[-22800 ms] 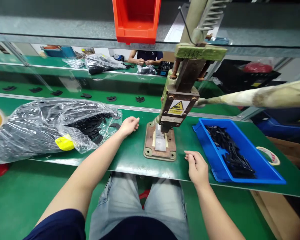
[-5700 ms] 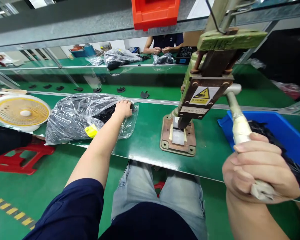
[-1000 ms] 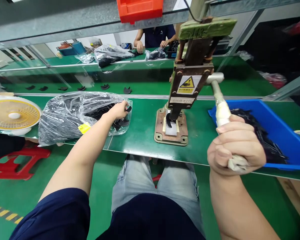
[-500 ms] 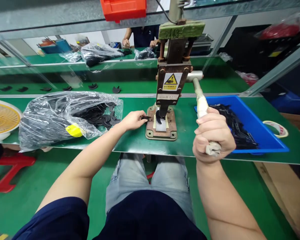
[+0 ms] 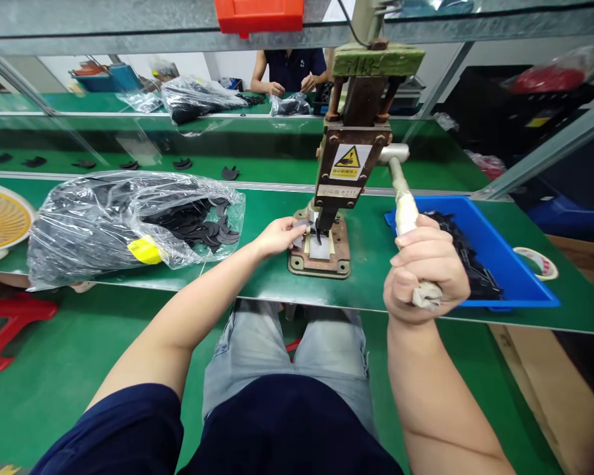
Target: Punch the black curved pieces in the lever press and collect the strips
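My right hand [image 5: 429, 272] is wrapped round the taped lever handle [image 5: 406, 206] of a hand press [image 5: 352, 135]. My left hand [image 5: 280, 236] pinches a thin black curved piece [image 5: 303, 225] at the left side of the press base [image 5: 342, 247]. Under the ram, another black curved piece [image 5: 319, 235] stands over the pale plate, partly hidden by the ram. To the left lies a clear plastic bag [image 5: 99, 218] with many black curved pieces spilling toward its opening. A blue tray [image 5: 522, 284] holding black parts sits beyond my right hand.
Several black pieces [image 5: 230, 173] lie spaced out on the green strip behind. A tape roll [image 5: 537, 262] rests right of the tray, and a fan [image 5: 2, 221] stands at far left. Across the bench a person [image 5: 291, 69] works. A red bin [image 5: 259, 14] hangs overhead.
My left hand has moved right, bringing its black piece closer to the ram. The piece under the ram has changed its tilt. My right hand stays on the lever; the view has shifted slightly.
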The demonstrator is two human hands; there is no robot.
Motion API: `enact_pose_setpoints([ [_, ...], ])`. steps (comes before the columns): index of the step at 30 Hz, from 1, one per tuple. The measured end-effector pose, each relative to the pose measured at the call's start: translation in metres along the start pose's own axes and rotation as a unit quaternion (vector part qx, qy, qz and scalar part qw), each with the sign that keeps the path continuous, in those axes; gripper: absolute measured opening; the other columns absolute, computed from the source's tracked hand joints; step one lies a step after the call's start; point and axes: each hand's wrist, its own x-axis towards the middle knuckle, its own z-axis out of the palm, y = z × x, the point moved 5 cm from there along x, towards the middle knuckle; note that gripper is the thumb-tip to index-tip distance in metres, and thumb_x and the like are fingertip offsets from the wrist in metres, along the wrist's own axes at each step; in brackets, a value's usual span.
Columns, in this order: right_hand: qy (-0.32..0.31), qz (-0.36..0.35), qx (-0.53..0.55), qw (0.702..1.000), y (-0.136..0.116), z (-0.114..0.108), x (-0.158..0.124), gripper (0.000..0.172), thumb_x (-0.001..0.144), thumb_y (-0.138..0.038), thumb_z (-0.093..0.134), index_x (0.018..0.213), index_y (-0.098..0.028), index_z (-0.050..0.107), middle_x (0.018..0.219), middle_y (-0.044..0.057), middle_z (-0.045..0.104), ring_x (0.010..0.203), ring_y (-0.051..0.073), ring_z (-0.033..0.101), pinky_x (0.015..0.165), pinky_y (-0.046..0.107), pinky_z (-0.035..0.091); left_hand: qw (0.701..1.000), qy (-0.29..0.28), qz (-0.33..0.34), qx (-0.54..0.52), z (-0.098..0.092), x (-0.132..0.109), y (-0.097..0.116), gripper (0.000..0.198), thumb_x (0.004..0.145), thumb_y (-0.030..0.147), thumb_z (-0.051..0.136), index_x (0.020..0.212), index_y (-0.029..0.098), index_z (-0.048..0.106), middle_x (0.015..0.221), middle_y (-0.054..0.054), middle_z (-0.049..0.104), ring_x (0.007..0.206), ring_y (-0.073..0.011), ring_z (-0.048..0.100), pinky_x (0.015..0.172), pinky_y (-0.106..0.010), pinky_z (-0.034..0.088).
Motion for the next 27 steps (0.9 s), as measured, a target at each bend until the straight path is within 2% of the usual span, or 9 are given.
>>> enact_pose_setpoints([
  [2, 0.003, -0.006, 0.002, 1.000, 0.001, 0.001, 0.000, 0.029, 0.089, -0.039, 0.070, 0.070, -0.024, 0.054, 0.067, -0.004, 0.061, 0.082, 0.017, 0.069, 0.111, 0.058, 0.054, 1.000, 0.014, -0.018, 0.009, -0.006, 0.001, -0.002, 0.033, 0.100, 0.045, 0.073, 0.087, 0.018, 0.060, 0.070, 0.001, 0.068, 0.045, -0.0061, 0.052, 0.044, -0.020, 0.035],
  [4, 0.010, -0.014, 0.003, 1.000, 0.001, 0.003, 0.001, 0.031, 0.088, -0.040, 0.071, 0.069, -0.024, 0.052, 0.065, -0.004, 0.060, 0.081, 0.017, 0.068, 0.109, 0.057, 0.055, 0.999, 0.004, -0.037, -0.009, -0.008, 0.003, -0.003, 0.031, 0.102, 0.043, 0.072, 0.090, 0.019, 0.057, 0.072, 0.000, 0.069, 0.046, -0.0069, 0.057, 0.044, -0.019, 0.038],
  [9, 0.024, -0.027, 0.001, 0.999, 0.002, 0.005, 0.003, 0.034, 0.089, -0.043, 0.069, 0.068, -0.024, 0.051, 0.064, -0.005, 0.059, 0.079, 0.016, 0.068, 0.106, 0.055, 0.056, 0.999, -0.033, -0.040, -0.014, -0.002, 0.011, 0.001, 0.032, 0.094, 0.036, 0.083, 0.093, 0.019, 0.057, 0.075, -0.001, 0.073, 0.052, -0.0092, 0.064, 0.047, -0.019, 0.041],
  [13, 0.024, -0.030, -0.002, 0.999, 0.002, 0.006, 0.004, 0.036, 0.088, -0.045, 0.071, 0.068, -0.023, 0.051, 0.063, -0.005, 0.058, 0.078, 0.016, 0.068, 0.105, 0.055, 0.057, 1.000, -0.027, 0.001, -0.001, 0.002, 0.018, 0.001, 0.029, 0.091, 0.033, 0.085, 0.088, 0.017, 0.061, 0.073, -0.001, 0.072, 0.053, -0.0078, 0.059, 0.050, -0.020, 0.041],
  [19, 0.034, -0.032, -0.009, 0.999, 0.002, 0.006, 0.003, 0.039, 0.088, -0.047, 0.070, 0.067, -0.023, 0.047, 0.061, -0.005, 0.054, 0.075, 0.016, 0.066, 0.104, 0.055, 0.058, 0.999, -0.013, 0.011, 0.028, 0.000, 0.024, -0.003, 0.034, 0.089, 0.039, 0.086, 0.080, 0.017, 0.062, 0.066, 0.001, 0.065, 0.051, -0.0076, 0.054, 0.052, -0.021, 0.044],
  [27, 0.081, -0.029, 0.012, 0.996, 0.004, 0.010, 0.002, 0.042, 0.085, -0.044, 0.072, 0.063, -0.023, 0.043, 0.059, -0.006, 0.052, 0.073, 0.015, 0.064, 0.101, 0.053, 0.057, 0.997, -0.021, -0.051, 0.050, 0.002, 0.029, -0.002, 0.038, 0.089, 0.037, 0.086, 0.075, 0.019, 0.056, 0.062, 0.002, 0.063, 0.048, -0.0087, 0.055, 0.048, -0.021, 0.046],
])
